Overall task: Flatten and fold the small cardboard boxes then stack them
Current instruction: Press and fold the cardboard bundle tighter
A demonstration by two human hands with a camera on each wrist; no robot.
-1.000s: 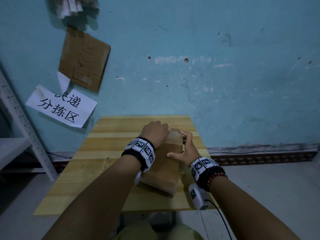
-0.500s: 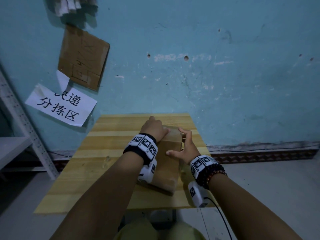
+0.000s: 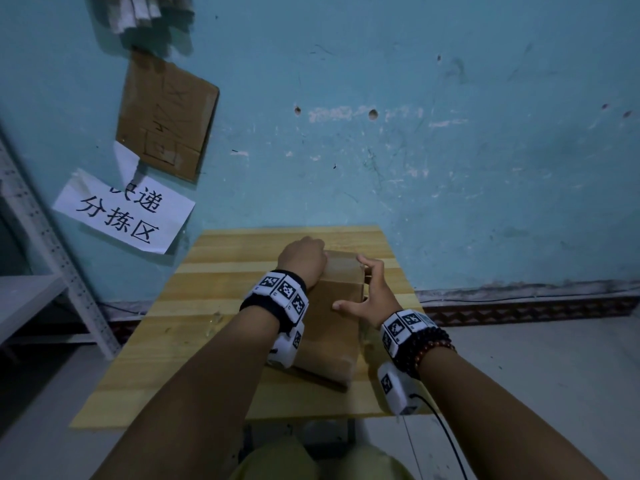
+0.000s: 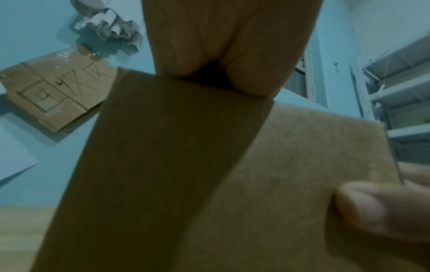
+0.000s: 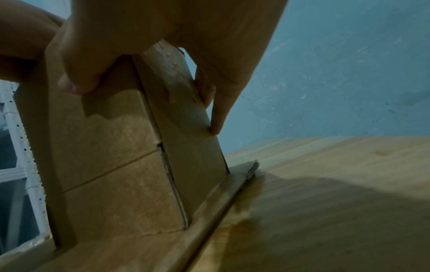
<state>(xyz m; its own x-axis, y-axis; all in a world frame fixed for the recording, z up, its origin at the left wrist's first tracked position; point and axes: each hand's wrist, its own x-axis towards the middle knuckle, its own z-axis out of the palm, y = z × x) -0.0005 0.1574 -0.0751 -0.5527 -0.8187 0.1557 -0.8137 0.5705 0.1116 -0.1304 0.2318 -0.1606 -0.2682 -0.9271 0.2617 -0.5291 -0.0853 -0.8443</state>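
A brown cardboard box point(image 3: 332, 327) lies on the wooden table point(image 3: 207, 306), right of centre. My left hand point(image 3: 304, 259) sits on its far left corner, fingers curled over the far edge; the left wrist view shows only the palm on that box point(image 4: 186, 165). My right hand point(image 3: 370, 292) grips the box's right side, thumb on top and fingers down the side panel. In the right wrist view the taped box point(image 5: 111, 156) rests on a flat cardboard flap point(image 5: 163, 244), with the fingertips point(image 5: 216, 127) pressed on its side.
The table's far edge meets a blue wall. A cardboard sheet point(image 3: 166, 116) and a white paper sign point(image 3: 124, 213) hang on it at upper left. A grey metal shelf point(image 3: 41, 271) stands left of the table. Bare wood lies left of the box.
My left hand has crept a little farther over the box's far corner and its wrist has come lower onto the box. The right hand has kept its grip.
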